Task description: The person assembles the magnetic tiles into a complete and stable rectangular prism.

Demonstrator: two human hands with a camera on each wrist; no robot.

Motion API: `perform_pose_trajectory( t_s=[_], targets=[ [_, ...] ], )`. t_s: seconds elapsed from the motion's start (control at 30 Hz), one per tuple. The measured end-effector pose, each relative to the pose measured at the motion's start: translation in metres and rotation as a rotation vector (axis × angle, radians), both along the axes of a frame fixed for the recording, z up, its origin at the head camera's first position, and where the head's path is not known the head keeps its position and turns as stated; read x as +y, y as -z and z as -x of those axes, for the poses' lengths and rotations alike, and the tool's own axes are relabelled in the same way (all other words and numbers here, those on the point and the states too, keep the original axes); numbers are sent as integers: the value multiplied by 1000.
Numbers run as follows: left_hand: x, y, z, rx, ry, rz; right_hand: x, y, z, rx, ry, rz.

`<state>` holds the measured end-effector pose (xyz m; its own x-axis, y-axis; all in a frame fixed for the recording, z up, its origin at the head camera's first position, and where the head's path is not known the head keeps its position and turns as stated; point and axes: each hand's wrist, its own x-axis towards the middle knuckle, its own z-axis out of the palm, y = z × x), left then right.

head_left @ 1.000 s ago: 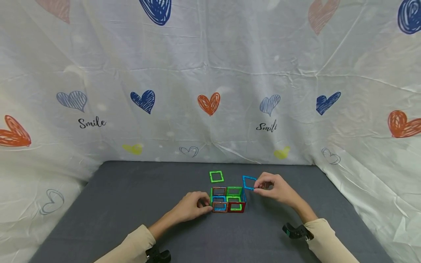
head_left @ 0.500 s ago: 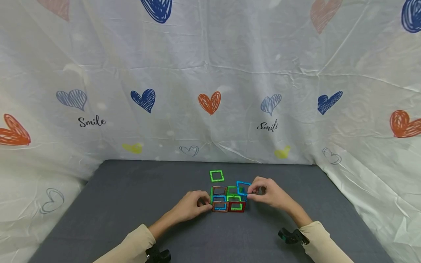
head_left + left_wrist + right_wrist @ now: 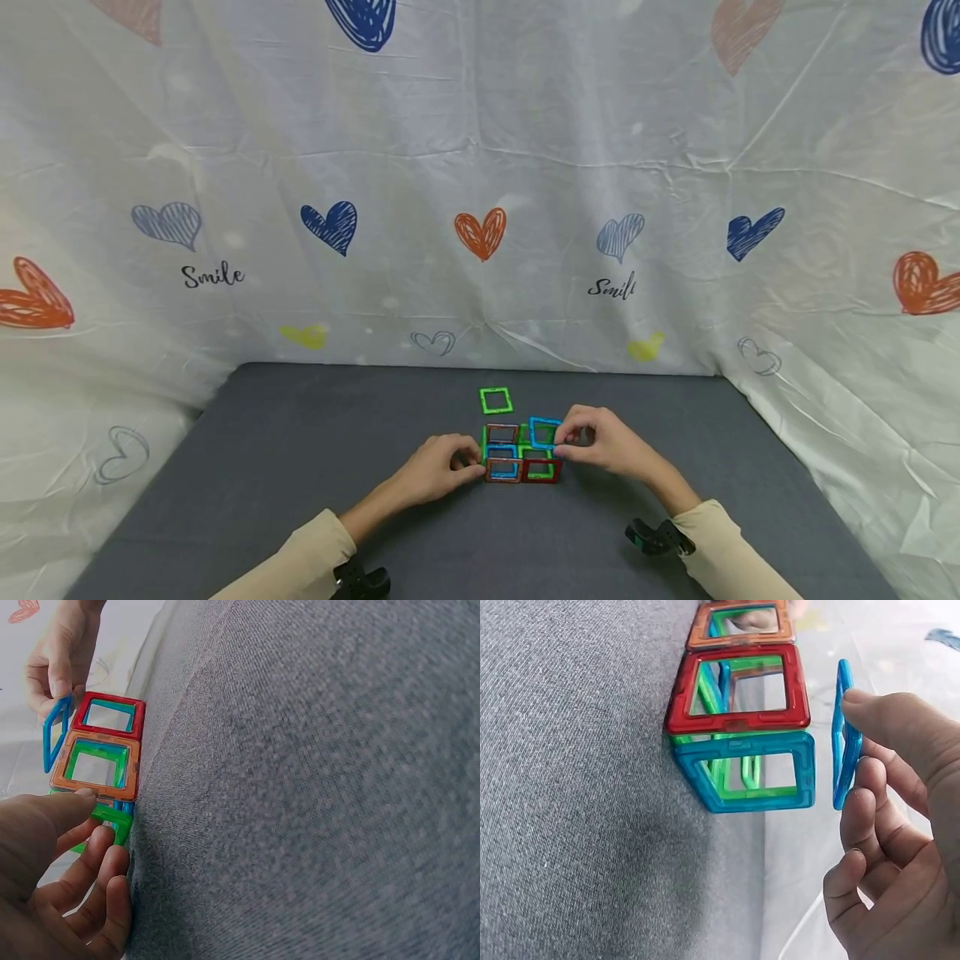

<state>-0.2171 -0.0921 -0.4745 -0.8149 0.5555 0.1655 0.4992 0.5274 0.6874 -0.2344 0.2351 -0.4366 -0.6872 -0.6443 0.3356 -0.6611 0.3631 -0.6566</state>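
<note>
My right hand (image 3: 600,439) pinches a blue square magnetic tile (image 3: 843,742) between thumb and fingers. That tile hangs above the right half of a box of magnetic tiles (image 3: 522,462), apart from it in the right wrist view. The box's front shows an orange tile (image 3: 124,784) beside a red tile (image 3: 739,724); a blue tile (image 3: 742,802) closes its right end. My left hand (image 3: 442,468) grips the box's left end, thumb at the orange tile's edge and fingers against a green tile (image 3: 124,825). Part of that end is hidden by the hand.
A loose green square tile (image 3: 496,401) lies on the grey cloth-covered table (image 3: 300,450) behind the box. A white curtain (image 3: 405,275) with printed hearts hangs along the table's back edge.
My right hand has carried the blue tile leftward and slightly toward me, from beside the box to above its right half. The left hand keeps its place at the left end.
</note>
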Motion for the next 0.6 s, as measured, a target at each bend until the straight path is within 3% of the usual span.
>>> perform_pose_trajectory(
  t_s=[0.3, 0.6],
  targets=[
    [0, 0, 0, 1, 5, 1, -9, -7, -6, -14, -19, -21],
    [0, 1, 0, 0, 6, -2, -6, 2, -1, -1, -52, -27]
  ],
)
